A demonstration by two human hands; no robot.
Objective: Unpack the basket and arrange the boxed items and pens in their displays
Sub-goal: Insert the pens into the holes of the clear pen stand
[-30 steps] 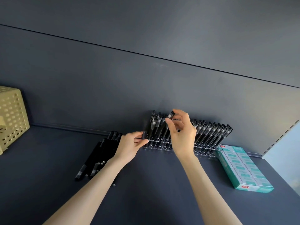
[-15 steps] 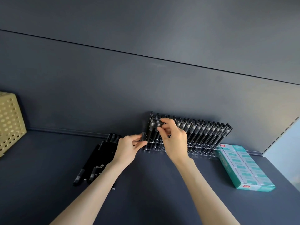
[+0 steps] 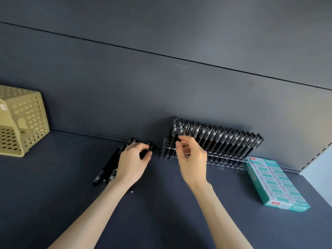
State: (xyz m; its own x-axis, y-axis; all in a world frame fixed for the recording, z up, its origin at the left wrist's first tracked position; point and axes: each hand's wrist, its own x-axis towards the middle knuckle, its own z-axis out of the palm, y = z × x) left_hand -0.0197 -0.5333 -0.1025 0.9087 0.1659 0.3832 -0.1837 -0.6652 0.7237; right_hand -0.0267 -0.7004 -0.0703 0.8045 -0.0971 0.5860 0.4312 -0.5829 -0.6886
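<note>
A clear pen rack (image 3: 225, 163) stands against the back wall, filled with a slanted row of black pens (image 3: 224, 139). My right hand (image 3: 193, 160) hovers at the rack's left end with fingers loosely curled and nothing visibly held. Left of the rack lies a pile of loose black pens (image 3: 107, 168) on the dark shelf. My left hand (image 3: 132, 163) rests over that pile, its fingers curled round a black pen (image 3: 146, 150) at the far end of the pile. The yellow perforated basket (image 3: 27, 121) lies on its side at the far left.
A teal and white pack of boxed items (image 3: 274, 184) lies flat on the shelf just right of the rack. The dark back wall (image 3: 161, 87) rises directly behind the rack. A pale side panel (image 3: 319, 169) closes the shelf at the right.
My right hand set its pen into the rack's left end and drew back lower. My left hand left the rack's edge, moved left to the loose pile and closed on a pen.
</note>
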